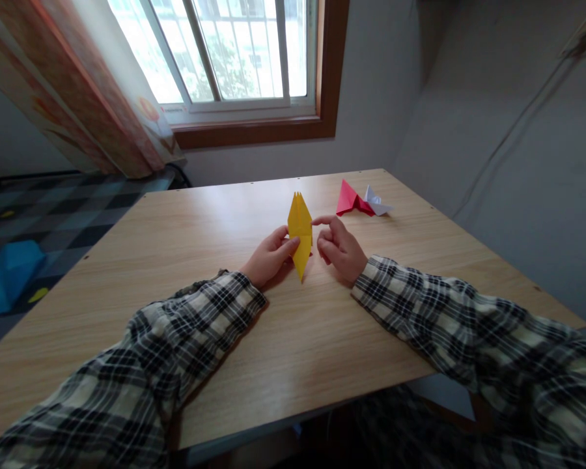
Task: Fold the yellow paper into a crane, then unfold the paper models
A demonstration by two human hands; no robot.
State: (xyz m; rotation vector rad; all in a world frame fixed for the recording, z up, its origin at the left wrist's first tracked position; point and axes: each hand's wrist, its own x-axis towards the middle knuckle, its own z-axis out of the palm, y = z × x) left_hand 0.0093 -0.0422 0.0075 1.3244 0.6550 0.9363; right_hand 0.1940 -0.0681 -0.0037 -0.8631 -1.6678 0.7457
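A piece of yellow origami paper [300, 225], folded into a long diamond, stands above the middle of the table with several narrow points at its top. My left hand [269, 255] grips its lower part, thumb across the front face and fingers behind, mostly hidden. To the right of the paper is my right hand [339, 247], its index finger stretched out with the tip at or very near the paper's right edge. The other fingers of that hand are curled, and I see nothing held in them.
The wooden table [215, 228] carries a red folded paper [351, 198] and a white folded paper [377, 202] at the back right. Left of it, a blue paper shape [10, 270] lies on a checked cloth [92, 202]. A window [234, 52] is behind.
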